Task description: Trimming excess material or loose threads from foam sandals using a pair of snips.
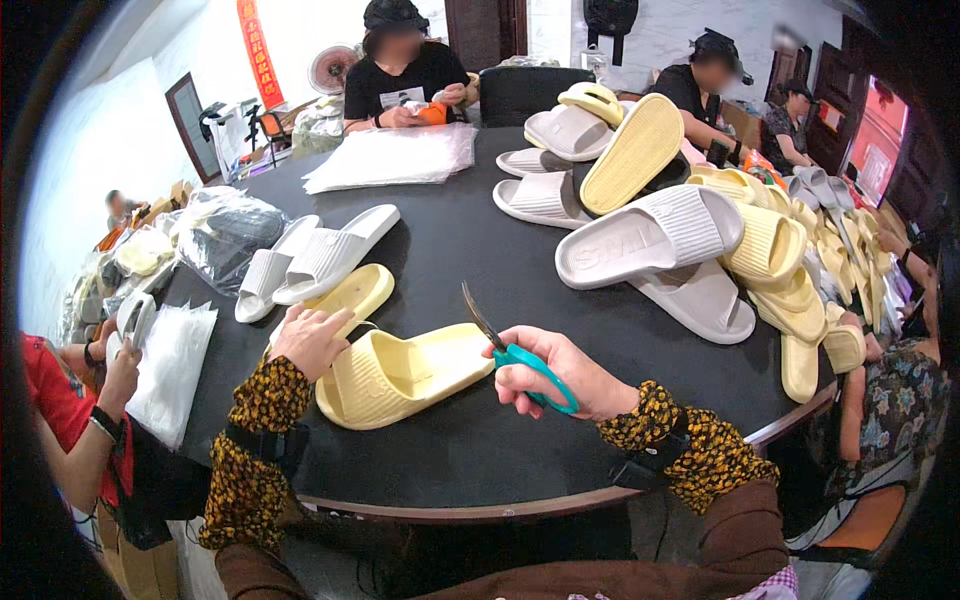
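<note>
My right hand [560, 375] is closed around a pair of scissors [535, 376] with teal handles. Their dark, narrow blades point up and away, over the table. The fingers of my left hand [308, 342] are bent over a pale yellow slide slipper [365, 290], gripping it and covering most of its strap. A thin loop shows beside my left fingertips. Just in front lies a second yellow slide slipper [395, 385], its ribbed strap toward the left and its heel close to the scissors. Behind my left hand, a pair of grey slide slippers [335, 255] rests side by side.
Grey and yellow slippers [650, 240] are heaped on the black table [450, 245] at the right. Clear plastic bags [395, 158] lie at the far side, with more bags [175, 370] at the left. Co-workers sit around the table; a person's hand [122, 375] at the left holds a grey slipper.
</note>
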{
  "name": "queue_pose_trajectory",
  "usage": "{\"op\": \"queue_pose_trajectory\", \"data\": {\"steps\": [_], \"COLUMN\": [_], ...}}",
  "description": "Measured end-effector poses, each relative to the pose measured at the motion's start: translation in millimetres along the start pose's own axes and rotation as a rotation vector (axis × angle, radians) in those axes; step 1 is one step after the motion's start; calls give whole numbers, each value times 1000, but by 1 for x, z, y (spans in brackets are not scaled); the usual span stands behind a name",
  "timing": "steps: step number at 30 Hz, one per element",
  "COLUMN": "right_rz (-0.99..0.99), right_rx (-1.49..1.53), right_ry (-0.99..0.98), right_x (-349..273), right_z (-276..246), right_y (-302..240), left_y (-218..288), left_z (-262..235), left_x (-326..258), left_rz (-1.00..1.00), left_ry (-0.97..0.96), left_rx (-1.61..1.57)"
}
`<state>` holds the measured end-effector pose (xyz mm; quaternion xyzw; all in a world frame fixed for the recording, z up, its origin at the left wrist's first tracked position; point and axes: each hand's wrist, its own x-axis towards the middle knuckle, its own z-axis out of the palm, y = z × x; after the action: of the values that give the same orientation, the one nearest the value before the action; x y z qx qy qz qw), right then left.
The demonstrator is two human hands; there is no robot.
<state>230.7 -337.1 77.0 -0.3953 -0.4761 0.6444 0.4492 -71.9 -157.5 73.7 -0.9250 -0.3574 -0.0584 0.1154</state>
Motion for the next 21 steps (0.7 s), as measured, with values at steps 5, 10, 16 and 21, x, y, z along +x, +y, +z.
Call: {"op": "queue_pose_trajectory", "data": {"steps": [5, 10, 16, 21], "right_rz": [-22, -109, -235, -300], "right_rx": [28, 80, 120, 61], "right_ry": [59, 113, 147, 221], "right_x": [-4, -1, -5, -12], "right_z": [-15, -23, -31, -33], "right_y": [3, -1, -6, -15], "left_y": [-1, -6, 69, 85], "left_z": [12, 15, -23, -23], "left_x": [24, 60, 105, 117], "left_rz": [-4, -163, -408, -453], "left_ry": [-138, 106, 22, 195], "left_rx": [16, -751, -1669, -1834]}}
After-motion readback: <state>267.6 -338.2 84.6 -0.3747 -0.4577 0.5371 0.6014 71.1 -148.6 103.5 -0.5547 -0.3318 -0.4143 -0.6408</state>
